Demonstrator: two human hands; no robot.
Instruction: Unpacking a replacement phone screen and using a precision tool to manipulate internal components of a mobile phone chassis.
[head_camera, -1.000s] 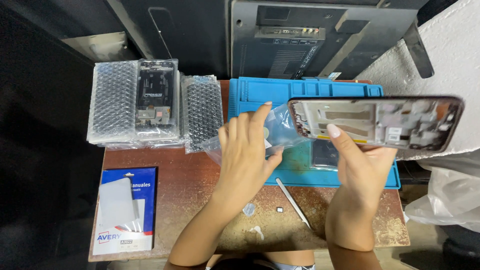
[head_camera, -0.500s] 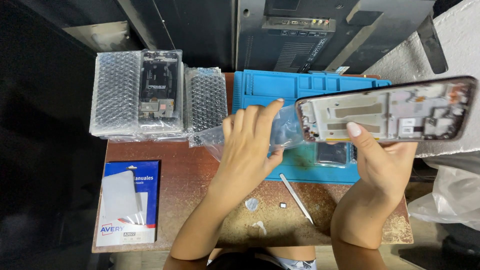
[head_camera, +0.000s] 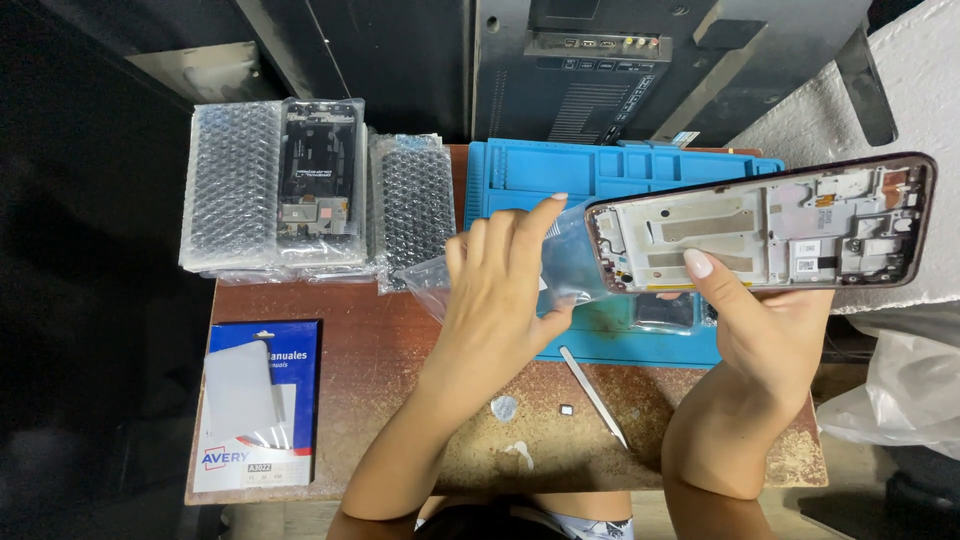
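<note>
My right hand (head_camera: 755, 320) holds a phone frame (head_camera: 765, 228) with its inner side up, thumb pressed on its lower edge. The frame hovers above the blue work mat (head_camera: 610, 180). My left hand (head_camera: 500, 285) pinches a clear plastic bag (head_camera: 560, 255) at the frame's left end; the bag trails to the left over the mat's edge. Whether the frame's end is still inside the bag I cannot tell.
Bubble-wrapped packs (head_camera: 275, 190), one showing a phone frame, lie at the back left of the brown table (head_camera: 380, 400). A blue label booklet (head_camera: 258, 405) sits front left. A thin white pry tool (head_camera: 592, 382) and small scraps lie near the front. A dark panel (head_camera: 640, 70) stands behind the mat.
The phone frame has shifted slightly right and up in my right hand, and my left hand has stayed on the bag at its left end.
</note>
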